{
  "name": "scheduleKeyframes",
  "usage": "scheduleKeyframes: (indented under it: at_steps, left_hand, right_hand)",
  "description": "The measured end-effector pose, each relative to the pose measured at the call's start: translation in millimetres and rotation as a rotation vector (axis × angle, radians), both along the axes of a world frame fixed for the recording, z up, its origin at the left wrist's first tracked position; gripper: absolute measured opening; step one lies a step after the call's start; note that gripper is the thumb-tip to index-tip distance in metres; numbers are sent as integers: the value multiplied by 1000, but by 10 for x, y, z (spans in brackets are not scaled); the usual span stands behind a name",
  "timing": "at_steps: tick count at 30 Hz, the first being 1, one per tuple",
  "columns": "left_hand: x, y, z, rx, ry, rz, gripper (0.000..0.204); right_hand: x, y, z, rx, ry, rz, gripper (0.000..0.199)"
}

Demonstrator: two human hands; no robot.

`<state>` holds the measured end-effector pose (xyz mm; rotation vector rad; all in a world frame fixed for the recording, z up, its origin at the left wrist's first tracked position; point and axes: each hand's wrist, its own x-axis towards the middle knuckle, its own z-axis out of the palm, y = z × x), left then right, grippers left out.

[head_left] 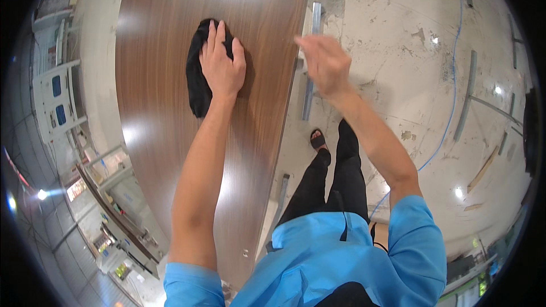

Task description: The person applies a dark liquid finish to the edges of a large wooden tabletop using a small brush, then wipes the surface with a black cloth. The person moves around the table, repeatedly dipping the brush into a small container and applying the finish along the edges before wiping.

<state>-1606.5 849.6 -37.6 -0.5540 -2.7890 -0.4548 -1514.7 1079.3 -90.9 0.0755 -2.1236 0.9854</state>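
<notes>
Cloth [198, 82], black, long axis running away from me along the wood panel [159, 113]. My left hand [222, 62] presses flat on it, fingers extended forward. Right hand [323, 62] hovers blurred off panel's edge, loosely open, holding nothing.

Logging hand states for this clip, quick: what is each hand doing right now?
Left hand: open, flat, pressing a black cloth onto the dark wood panel.
Right hand: blurred, above the panel's edge; no object visible, grip cannot be told.

I see a crumpled black cloth [197, 77] lying flat on the glossy dark walnut-veneer wooden panel [165, 131], toward its far end.
</notes>
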Motion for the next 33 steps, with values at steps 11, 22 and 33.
scheduleKeyframes:
  at_steps: [11,22,33]
  left_hand:
    - [-9,4,-7,29,-30,15,57]
    - [1,-5,-17,18,-35,18,57]
    - [10,-20,-22,6,-45,26,57]
  right_hand:
    - [721,-422,332,-171,-158,19,16]
    - [1202,-521,285,-98,-159,264,22]
    - [762,-309,257,173,-179,167,23]
